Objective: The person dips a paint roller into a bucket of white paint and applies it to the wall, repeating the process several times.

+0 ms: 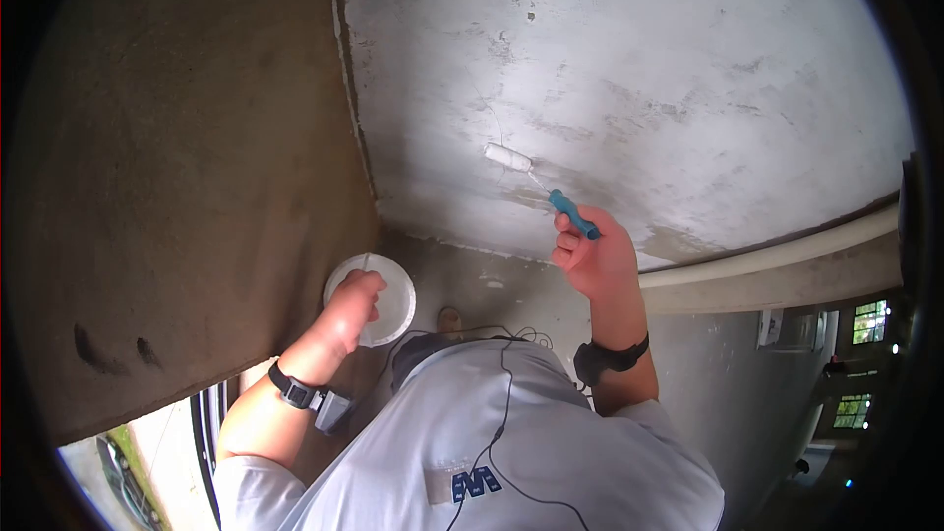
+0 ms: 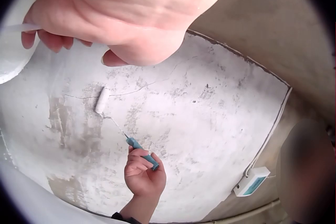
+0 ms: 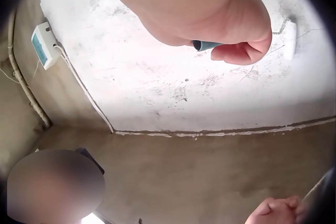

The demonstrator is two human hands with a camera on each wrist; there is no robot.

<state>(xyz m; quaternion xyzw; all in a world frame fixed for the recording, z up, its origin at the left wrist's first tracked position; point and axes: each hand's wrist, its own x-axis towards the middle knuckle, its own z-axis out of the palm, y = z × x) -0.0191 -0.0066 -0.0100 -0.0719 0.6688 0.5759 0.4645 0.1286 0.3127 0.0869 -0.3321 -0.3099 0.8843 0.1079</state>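
My right hand (image 1: 602, 254) grips the teal handle of a small paint roller (image 1: 508, 156). The white roller sleeve lies against a wall coated in patchy white paint (image 1: 629, 59). In the left wrist view, the roller (image 2: 103, 100) sits beside a thin crack and bare grey-brown patches. My left hand (image 1: 354, 305) holds a round white bucket (image 1: 401, 300) by its thin bail handle, low near the wall's corner. The curled fingers of that left hand (image 2: 121, 19) show in its wrist view, with the pale handle running out of them. The right palm hides most of the roller's handle in the right wrist view.
A brown unpainted wall (image 1: 187, 138) meets the white one at the left. A pale pipe (image 1: 787, 254) runs along the right side. A white box (image 2: 252, 182) with a cable hangs on the wall. Black cords (image 1: 504, 374) trail down the shirt.
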